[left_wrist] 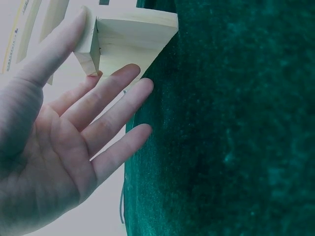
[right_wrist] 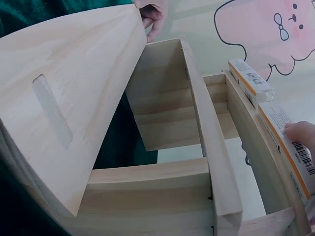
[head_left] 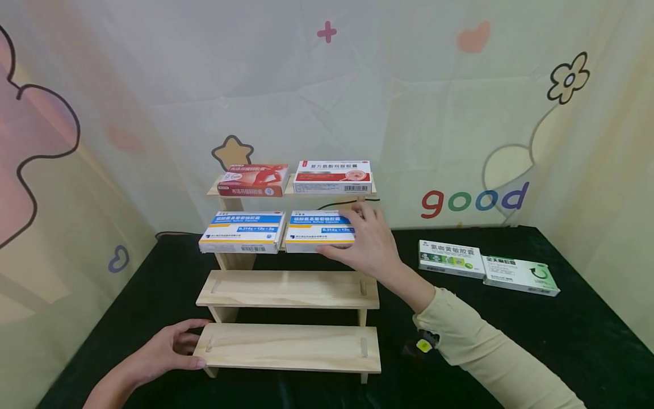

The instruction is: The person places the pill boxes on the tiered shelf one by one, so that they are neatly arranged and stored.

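On the third step up of a pale wooden stepped stand (head_left: 288, 347), two white-and-blue medicine boxes lie side by side. My right hand (head_left: 372, 243) grips the right-hand medicine box (head_left: 313, 232) by its right part, thumb at the front edge and fingers over the back. The left-hand medicine box (head_left: 242, 233) sits close beside it. Down at the lowest step, my left hand (head_left: 160, 351) holds the board's left end between thumb and fingers. The left wrist view shows the thumb (left_wrist: 74, 37) against the wood and the other fingers spread, mostly off it.
A red medicine box (head_left: 252, 179) and a white-and-red one (head_left: 332, 177) lie on the top step. Two white-and-green boxes, one left (head_left: 451, 258) and one right (head_left: 521, 275), lie on the dark green cloth (head_left: 577, 335). A printed curtain (head_left: 409, 113) hangs behind.
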Motion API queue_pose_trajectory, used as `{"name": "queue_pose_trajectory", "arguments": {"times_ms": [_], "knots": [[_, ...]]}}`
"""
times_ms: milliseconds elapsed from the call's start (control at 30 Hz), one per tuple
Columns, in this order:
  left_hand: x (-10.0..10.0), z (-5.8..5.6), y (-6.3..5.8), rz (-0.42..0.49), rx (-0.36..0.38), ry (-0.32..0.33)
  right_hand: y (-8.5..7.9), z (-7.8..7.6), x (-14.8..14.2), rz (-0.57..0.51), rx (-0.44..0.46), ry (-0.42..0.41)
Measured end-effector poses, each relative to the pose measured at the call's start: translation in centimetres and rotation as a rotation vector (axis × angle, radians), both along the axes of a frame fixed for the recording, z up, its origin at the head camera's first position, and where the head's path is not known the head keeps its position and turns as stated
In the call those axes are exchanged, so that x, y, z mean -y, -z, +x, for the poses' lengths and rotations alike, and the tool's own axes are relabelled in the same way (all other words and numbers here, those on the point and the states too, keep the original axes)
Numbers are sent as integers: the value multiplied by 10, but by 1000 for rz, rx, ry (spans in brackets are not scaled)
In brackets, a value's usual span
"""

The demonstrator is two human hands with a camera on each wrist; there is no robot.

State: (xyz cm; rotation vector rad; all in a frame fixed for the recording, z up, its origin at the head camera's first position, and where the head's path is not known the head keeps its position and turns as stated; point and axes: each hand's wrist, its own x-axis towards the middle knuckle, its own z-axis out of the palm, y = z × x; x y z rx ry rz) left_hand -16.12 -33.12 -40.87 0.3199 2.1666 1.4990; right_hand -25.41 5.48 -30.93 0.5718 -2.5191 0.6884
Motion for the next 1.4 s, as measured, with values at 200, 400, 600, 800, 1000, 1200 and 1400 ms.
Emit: {"name": "queue_pose_trajectory", "arguments": {"times_ms": [200,400,600,800,1000,1200,1400], "knots": [[0,0,0,1,4,-2,0,1,-1,-24,-13,-13],[-1,0,-1,-6,2,-5,-4,3,-6,-41,-24,-30],[-1,0,-1,-9,5,-2,-8,6,-16,-30,-21,-30],[-1,0,-1,-8,4,2,-9,7,-27,-25,-23,-40],[-1,-1,-1,-7,2,5,-11,8,-38,-28,-30,-59],[-1,-1,0,-11,9,-1,-11,8,-50,-8,-44,-65],[-1,-1,-1,-16,0,0,-10,8,-62,13,-59,-43]]}}
